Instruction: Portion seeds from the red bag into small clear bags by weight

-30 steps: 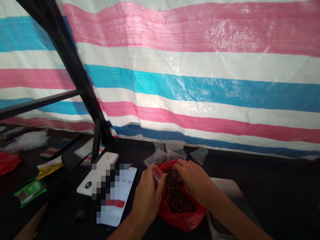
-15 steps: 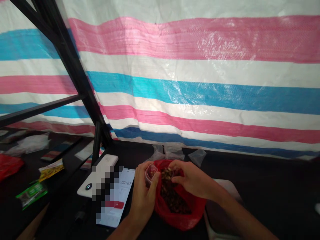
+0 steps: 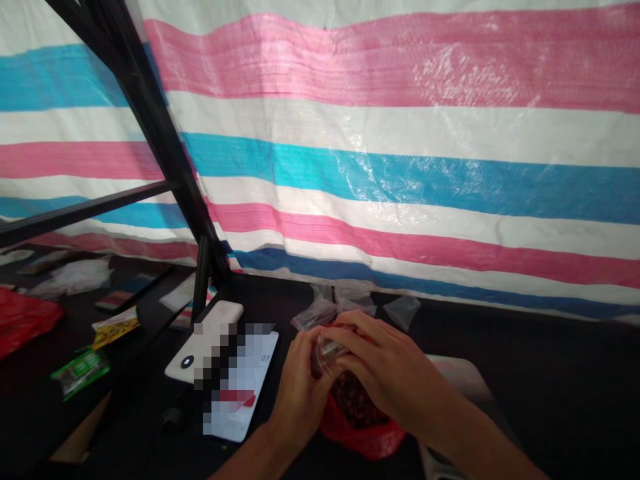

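Observation:
My left hand (image 3: 301,377) is closed round a small clear plastic container (image 3: 323,357) with a rounded rim, held over the open mouth of a red plastic bag (image 3: 367,443). Curled over the same container from the right is my right hand (image 3: 383,357); its fingers hide much of it and whatever is inside. Below both hands, small dark-brown dried pieces (image 3: 357,399) fill the bag. Of the bag, the front and part of the inside show, while its back rim is mostly covered by my right hand.
Left of my hands lie a lit phone (image 3: 255,390) and a white power bank (image 3: 225,313). Clear plastic bags (image 3: 353,297) lie behind. A pale-edged device (image 3: 455,367) sits under my right forearm. Green (image 3: 83,373) and yellow packets (image 3: 115,327) lie beyond a black frame (image 3: 165,157).
My right hand has moved left from the dried pieces onto the clear container, its fingers now over it. The two hands have come together. The view has shifted slightly.

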### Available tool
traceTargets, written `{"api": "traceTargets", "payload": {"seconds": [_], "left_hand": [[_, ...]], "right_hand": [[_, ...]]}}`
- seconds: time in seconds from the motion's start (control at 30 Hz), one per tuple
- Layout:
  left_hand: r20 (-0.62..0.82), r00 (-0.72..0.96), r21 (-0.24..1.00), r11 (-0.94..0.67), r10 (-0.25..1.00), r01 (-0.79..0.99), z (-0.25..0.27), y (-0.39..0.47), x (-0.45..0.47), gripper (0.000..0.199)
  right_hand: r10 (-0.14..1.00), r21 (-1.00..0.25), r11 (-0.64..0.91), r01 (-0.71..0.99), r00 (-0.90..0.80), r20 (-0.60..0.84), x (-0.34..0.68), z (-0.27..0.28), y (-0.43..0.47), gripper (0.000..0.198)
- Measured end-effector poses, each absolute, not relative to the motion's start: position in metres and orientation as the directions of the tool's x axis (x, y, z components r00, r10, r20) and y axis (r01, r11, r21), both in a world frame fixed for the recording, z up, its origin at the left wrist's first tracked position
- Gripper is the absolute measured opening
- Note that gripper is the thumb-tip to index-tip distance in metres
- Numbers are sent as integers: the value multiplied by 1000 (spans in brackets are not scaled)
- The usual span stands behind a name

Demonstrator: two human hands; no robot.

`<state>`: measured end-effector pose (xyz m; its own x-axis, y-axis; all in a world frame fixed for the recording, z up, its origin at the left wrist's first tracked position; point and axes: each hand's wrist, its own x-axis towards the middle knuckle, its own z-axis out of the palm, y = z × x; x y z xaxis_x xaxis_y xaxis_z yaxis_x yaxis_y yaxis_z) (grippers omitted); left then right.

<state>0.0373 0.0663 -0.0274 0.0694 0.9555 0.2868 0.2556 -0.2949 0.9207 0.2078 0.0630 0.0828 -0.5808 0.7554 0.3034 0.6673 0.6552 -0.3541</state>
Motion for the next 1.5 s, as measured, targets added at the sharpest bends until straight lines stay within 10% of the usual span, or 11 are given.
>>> {"api": "traceTargets", "payload": {"seconds": [0.2,0.5,0.67,0.93,1.27,1.5], "left_hand": [[262,28,934,-261,965,245,-19,65,39,38],[232,5,944,-226,973,240,-4,65,37,37],[226,-80,959,-207,971,192,39,54,40,39],[90,232,979,-129,969,157,48,61,65,25],[365,-82,835,-287,927,470,3,60,48,27],[423,-276,904,-381,863,195,-16,56,62,27]], "right_hand": [[755,-357,655,666,-576,313,216,89,70,37],[835,-221,473,853,-514,-196,227,75,75,21],[845,-229,478,848,-515,-145,236,83,77,22],[857,-125,459,880,-475,-198,258,85,78,30],[817,-83,556,827,-562,-132,229,78,82,43],[799,-191,560,806,-586,-132,213,57,84,35]]}}
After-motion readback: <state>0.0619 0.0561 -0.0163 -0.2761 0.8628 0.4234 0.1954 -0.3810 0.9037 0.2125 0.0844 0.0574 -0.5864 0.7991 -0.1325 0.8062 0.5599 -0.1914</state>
